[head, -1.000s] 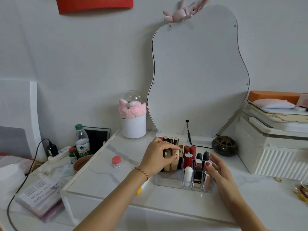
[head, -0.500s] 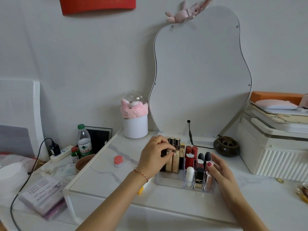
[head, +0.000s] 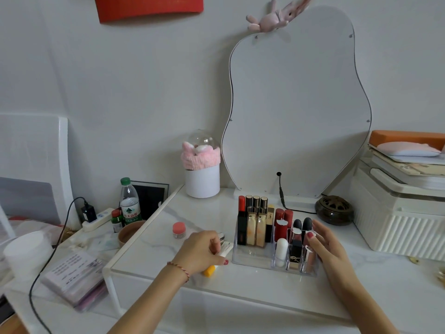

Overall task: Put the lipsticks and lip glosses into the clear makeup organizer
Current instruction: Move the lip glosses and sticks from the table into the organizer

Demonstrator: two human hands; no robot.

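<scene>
White marble-patterned tabletop [head: 240,283] is occupied at its rear by a tall curved mirror [head: 298,104], which is leaned against the wall. A white ribbed storage box [head: 397,222] is positioned at the right edge, and a white cylindrical container [head: 202,180] with a pink headband is positioned left of the mirror.

The clear makeup organizer [head: 255,255] is located on the tabletop in front of the mirror. Tall lip glosses [head: 256,221] are held upright in its rear left section; red lipsticks [head: 281,222] and dark-capped ones are held upright in the smaller compartments to the right, with a white tube [head: 281,250] at the front.

The right hand [head: 330,247] is held open, with its fingers extended against the right side of the organizer. The left hand [head: 201,249] is placed on the tabletop just left of the organizer, with its fingers curled over a white tube with a yellow cap [head: 216,260] that lies flat there. Whether the tube is actually gripped cannot be determined. A small silver-ended item beside the fingers is too obscured to be identified.

A small pink-lidded jar [head: 179,230] is positioned on the tabletop behind the left hand.
</scene>
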